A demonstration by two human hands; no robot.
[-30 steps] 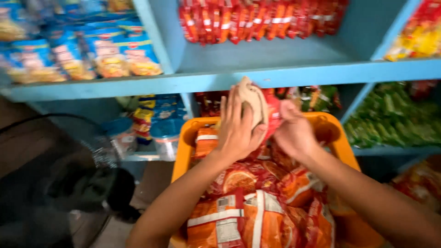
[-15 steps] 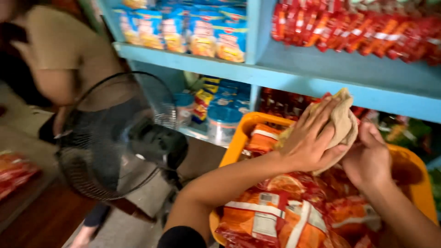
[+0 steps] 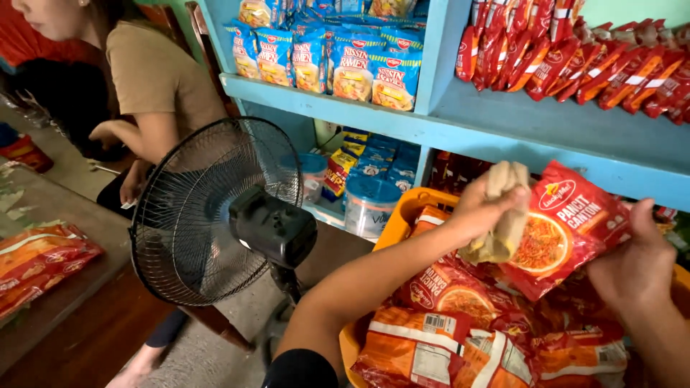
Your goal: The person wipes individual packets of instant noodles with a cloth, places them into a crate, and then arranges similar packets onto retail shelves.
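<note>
Nearest the camera, an orange basket (image 3: pixel 394 228) is seen heaped with red and orange noodle packets (image 3: pixel 460 345), some lying face down with their white labels showing. Above this heap two bare forearms are stretched forward. The left hand (image 3: pixel 478 208) is closed around a folded tan cloth (image 3: pixel 503 215), which is gripped near its upper end so that the rest hangs below the fingers and is pressed against the printed front of a red noodle packet (image 3: pixel 560 230). That packet is held up over the basket, tilted, with its right lower edge clasped by the right hand (image 3: pixel 636 262), whose fingers are curled behind the wrapper. The cloth thus lies between the left palm and the packet's left half, while the right hand is kept well apart from the cloth on the packet's far side. To the left, a black standing fan (image 3: pixel 215 212) is set on the floor, facing away. Beyond the basket, a blue shelf (image 3: pixel 503 136) is stocked with blue and yellow noodle bags (image 3: pixel 345 65) above, red sachets (image 3: pixel 575 57) to the right, and clear lidded tubs (image 3: pixel 370 205) in the lower bay. At far left, a seated person in a tan shirt (image 3: pixel 154 79) is partly seen beside a wooden table (image 3: pixel 65 302) bearing more red packets.
</note>
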